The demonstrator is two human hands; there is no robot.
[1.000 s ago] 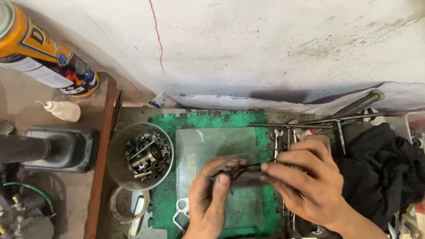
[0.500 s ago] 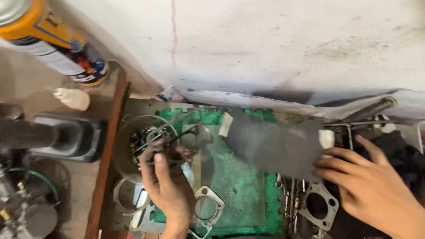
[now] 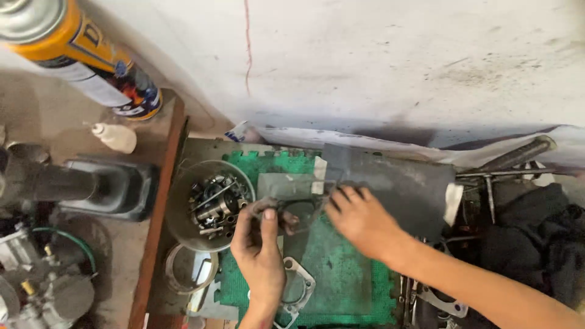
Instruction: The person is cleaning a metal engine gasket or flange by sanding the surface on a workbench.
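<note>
My left hand (image 3: 259,247) pinches the left end of a thin dark gasket (image 3: 297,210) with a round opening. My right hand (image 3: 361,220) comes in from the right, and its fingertips grip the gasket's right edge. The gasket is held just above a grey flat sheet (image 3: 396,180) that lies across the back of a green foam mat (image 3: 341,274). A second, light metal gasket (image 3: 300,285) lies on the mat beside my left wrist. A round metal bowl (image 3: 178,213) of several small bolts and parts sits just left of my left hand.
A large orange spray can (image 3: 79,58) and a small white bottle (image 3: 116,137) stand at the back left. A black machine part (image 3: 97,186) and a carburettor (image 3: 36,289) lie left of a wooden edge (image 3: 159,207). Wrenches (image 3: 506,173) and a black cloth (image 3: 539,244) fill the right side.
My left hand has moved from the bowl to the mat's middle. My right hand has left the grey sheet's right end, moved left and joined my left hand on the dark gasket.
</note>
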